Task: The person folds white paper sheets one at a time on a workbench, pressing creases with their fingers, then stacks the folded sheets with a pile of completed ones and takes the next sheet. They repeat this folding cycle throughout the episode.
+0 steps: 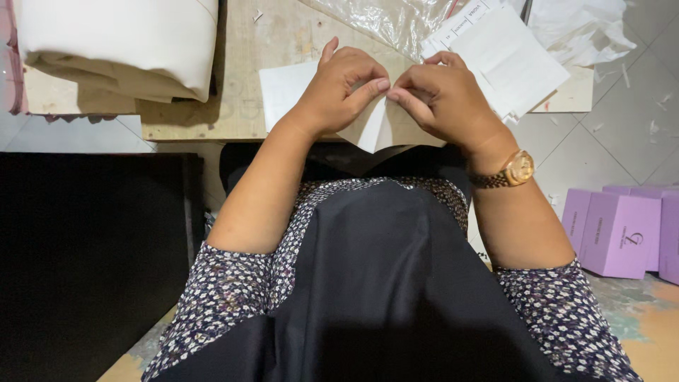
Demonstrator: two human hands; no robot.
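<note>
My left hand [339, 88] and my right hand [442, 99] meet fingertip to fingertip over a white sheet of paper [371, 127] at the near edge of a low wooden board [233, 85]. Both hands pinch the paper's upper part, and the sheet bends down into a pointed fold below them. More of the white sheet [286, 88] lies flat on the board to the left of my left hand. A gold wristwatch [513, 171] sits on my right wrist.
A stack of white paper pieces [506, 60] lies beyond my right hand, with crumpled clear plastic [385, 18] behind. Folded cream material [117, 46] rests at the board's left. Purple boxes [622, 230] stand on the floor at right. A black surface [85, 262] fills the left.
</note>
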